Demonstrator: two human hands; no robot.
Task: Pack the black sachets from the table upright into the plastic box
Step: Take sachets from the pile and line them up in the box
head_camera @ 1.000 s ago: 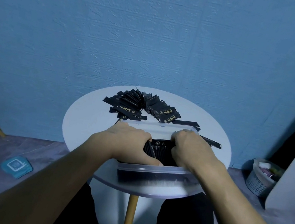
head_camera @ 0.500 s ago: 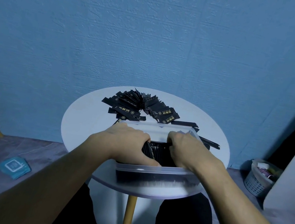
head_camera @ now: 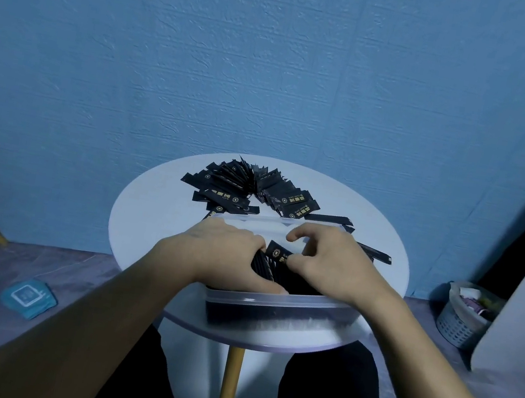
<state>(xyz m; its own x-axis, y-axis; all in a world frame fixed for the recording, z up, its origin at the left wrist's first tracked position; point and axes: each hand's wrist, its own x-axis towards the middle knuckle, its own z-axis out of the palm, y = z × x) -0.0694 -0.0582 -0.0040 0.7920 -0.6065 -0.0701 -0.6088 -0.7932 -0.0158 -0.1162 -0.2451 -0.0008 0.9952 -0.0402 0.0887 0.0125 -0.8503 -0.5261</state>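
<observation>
While sachets [head_camera: 289,278] stand packed in the box [head_camera: 282,303], its far part is bare; a pile [head_camera: 248,189] lies behind the box. Left hand [head_camera: 227,255] presses the row, fingers curled. Right hand [head_camera: 329,265] pinches 1 sachet [head_camera: 276,254].

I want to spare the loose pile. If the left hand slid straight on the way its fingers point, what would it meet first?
Probably the raised sachet pinched by the right hand; the left hand points right across the plastic box, not toward the pile. Depth is unclear.
</observation>
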